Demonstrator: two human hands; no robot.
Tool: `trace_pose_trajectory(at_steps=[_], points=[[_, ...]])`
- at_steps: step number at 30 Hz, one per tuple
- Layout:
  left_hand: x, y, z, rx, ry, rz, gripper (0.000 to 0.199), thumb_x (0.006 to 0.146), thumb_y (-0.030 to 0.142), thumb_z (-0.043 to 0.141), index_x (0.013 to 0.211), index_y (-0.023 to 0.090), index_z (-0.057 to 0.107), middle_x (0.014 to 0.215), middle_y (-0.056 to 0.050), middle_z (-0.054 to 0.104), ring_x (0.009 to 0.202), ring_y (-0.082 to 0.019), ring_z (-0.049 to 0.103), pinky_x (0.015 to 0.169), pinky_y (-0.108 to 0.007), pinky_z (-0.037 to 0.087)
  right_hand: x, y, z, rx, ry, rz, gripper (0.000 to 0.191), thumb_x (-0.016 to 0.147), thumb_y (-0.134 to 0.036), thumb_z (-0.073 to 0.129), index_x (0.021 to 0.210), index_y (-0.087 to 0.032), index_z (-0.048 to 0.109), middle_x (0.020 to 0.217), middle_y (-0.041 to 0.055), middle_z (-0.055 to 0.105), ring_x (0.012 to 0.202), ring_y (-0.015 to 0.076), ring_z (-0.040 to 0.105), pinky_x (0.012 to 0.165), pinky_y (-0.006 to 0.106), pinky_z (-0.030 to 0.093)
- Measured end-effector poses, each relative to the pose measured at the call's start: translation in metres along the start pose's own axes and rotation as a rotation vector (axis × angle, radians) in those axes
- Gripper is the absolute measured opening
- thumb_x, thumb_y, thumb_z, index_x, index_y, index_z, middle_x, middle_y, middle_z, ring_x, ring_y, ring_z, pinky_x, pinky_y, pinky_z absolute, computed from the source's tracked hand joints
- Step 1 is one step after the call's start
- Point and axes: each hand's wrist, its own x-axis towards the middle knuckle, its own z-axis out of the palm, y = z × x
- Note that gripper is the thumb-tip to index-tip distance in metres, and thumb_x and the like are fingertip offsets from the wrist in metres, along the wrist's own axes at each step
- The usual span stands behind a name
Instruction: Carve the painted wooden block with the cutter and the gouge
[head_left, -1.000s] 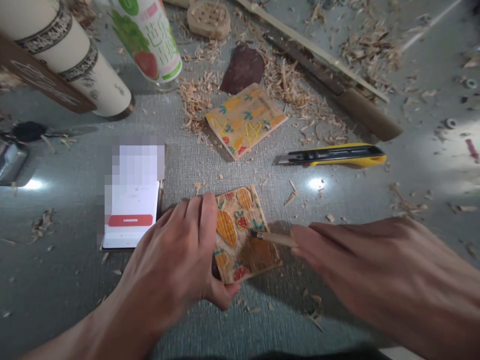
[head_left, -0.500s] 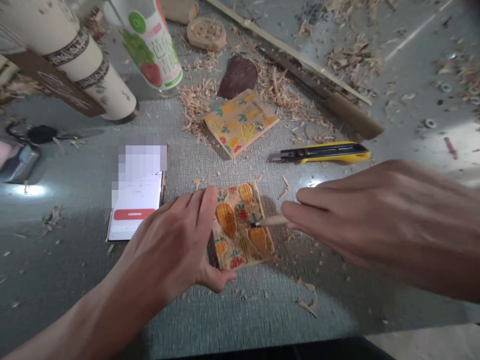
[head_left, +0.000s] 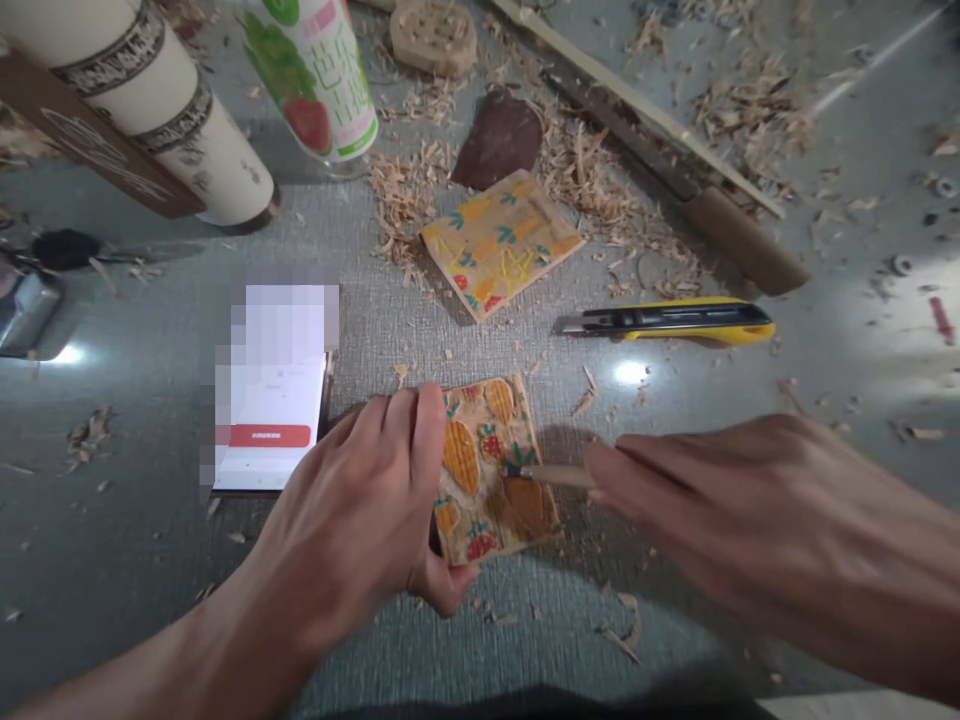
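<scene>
A small wooden block [head_left: 499,435] painted with orange fruits, red strawberries and green leaves lies on the table. The fruit outlines look cut into its face. My left hand [head_left: 367,480] is closed around its left side, fingers at the top edge and thumb at the lower edge. In the fist of my right hand [head_left: 675,490] is a slim wooden-handled tool [head_left: 559,475] with a short, dark metal tip. The tip meets the block at the leaves above the lower right orange fruit; its exact shape is too small to tell.
Beyond the block are a second painted block [head_left: 502,245], a yellow utility knife [head_left: 667,320] and a brown scrap [head_left: 499,140]. A phone [head_left: 270,465] lies left, near a patterned cup [head_left: 232,185] and a printed bottle [head_left: 352,115]. Farther back are a long wooden-handled blade [head_left: 742,240] and wood shavings [head_left: 409,190].
The view has shifted slightly, so most things sit farther right. My right hand appears lower beside the block. The tool tip stays by the same fruit's leaves, and my left hand keeps its hold.
</scene>
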Motion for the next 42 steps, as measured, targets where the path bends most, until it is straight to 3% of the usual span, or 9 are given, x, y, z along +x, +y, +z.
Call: trace_pose_trajectory(at_steps=[4,7,10,13,17,23,28,33,42], points=[[0.002,0.002,-0.001,0.023,-0.055,-0.071,0.079,0.048,0.035,0.108,0.114,0.016,0.067,0.105,-0.015,0.078,0.088,-0.039,0.081,0.077,-0.05,0.074,-0.008,-0.024,0.017,0.009,0.085,0.109,0.026,0.096,-0.002,0.049,0.104,-0.027,0.05,0.076,-0.0047,0.052,0.056,0.0169,0.046,0.057,0.041,0.027],[0.004,0.002,-0.005,0.027,-0.121,-0.118,0.082,0.049,0.037,0.106,0.118,0.016,0.067,0.107,-0.016,0.078,0.091,-0.042,0.082,0.076,-0.053,0.074,-0.014,-0.027,0.027,-0.003,0.151,0.138,0.02,0.107,-0.007,0.049,0.102,-0.027,0.049,0.074,-0.0063,0.051,0.056,0.015,0.05,0.056,0.039,0.03],[0.005,0.003,-0.01,0.053,-0.144,-0.139,0.084,0.053,0.04,0.106,0.122,0.015,0.066,0.107,-0.017,0.078,0.095,-0.046,0.083,0.075,-0.054,0.073,-0.013,-0.013,0.025,-0.057,0.142,0.083,0.018,0.109,-0.007,0.051,0.11,-0.025,0.056,0.081,-0.004,0.062,0.061,0.0161,0.053,0.058,0.04,0.028],[0.004,0.003,-0.012,0.074,-0.144,-0.126,0.087,0.057,0.042,0.107,0.127,0.012,0.066,0.107,-0.017,0.078,0.098,-0.047,0.083,0.078,-0.054,0.073,-0.003,0.006,0.011,-0.142,0.109,-0.026,0.024,0.103,-0.004,0.05,0.109,-0.026,0.058,0.078,-0.0038,0.058,0.058,0.018,0.045,0.059,0.042,0.022],[0.003,0.002,-0.008,0.067,-0.121,-0.089,0.106,0.059,0.048,0.109,0.143,0.004,0.061,0.116,-0.022,0.079,0.106,-0.047,0.082,0.086,-0.055,0.073,0.016,0.025,-0.008,-0.23,0.088,-0.149,0.031,0.093,0.002,0.052,0.102,-0.027,0.056,0.074,-0.003,0.053,0.059,0.0194,0.042,0.061,0.043,0.024],[0.003,0.001,-0.003,0.028,-0.11,-0.075,0.099,0.056,0.049,0.112,0.134,0.009,0.064,0.123,-0.023,0.079,0.105,-0.045,0.082,0.085,-0.054,0.074,0.026,0.048,-0.003,-0.028,-0.012,-0.274,0.024,0.11,-0.005,0.046,0.111,-0.025,0.058,0.085,-0.0017,0.067,0.066,0.0173,0.057,0.061,0.04,0.031],[0.003,0.002,-0.004,0.031,-0.09,-0.098,0.097,0.048,0.041,0.112,0.128,0.009,0.067,0.115,-0.021,0.081,0.097,-0.043,0.083,0.085,-0.054,0.075,0.009,0.026,0.014,0.031,0.076,-0.089,0.023,0.116,-0.008,0.047,0.103,-0.024,0.057,0.077,-0.0058,0.06,0.053,0.0126,0.043,0.056,0.039,0.026],[0.002,0.0,-0.004,0.036,-0.058,-0.075,0.086,0.052,0.037,0.107,0.124,0.013,0.067,0.114,-0.02,0.081,0.097,-0.042,0.083,0.08,-0.051,0.075,-0.001,0.004,0.027,0.079,0.114,0.064,0.031,0.124,-0.023,0.045,0.097,-0.025,0.059,0.067,-0.0083,0.051,0.05,0.0116,0.047,0.053,0.035,0.026],[0.005,0.004,-0.012,0.012,-0.166,-0.117,0.088,0.063,0.043,0.106,0.134,0.013,0.064,0.123,-0.021,0.08,0.113,-0.048,0.083,0.092,-0.058,0.073,0.006,0.028,0.004,-0.158,0.095,-0.091,0.023,0.113,-0.007,0.047,0.106,-0.025,0.059,0.08,-0.0042,0.056,0.061,0.016,0.046,0.063,0.041,0.021]])
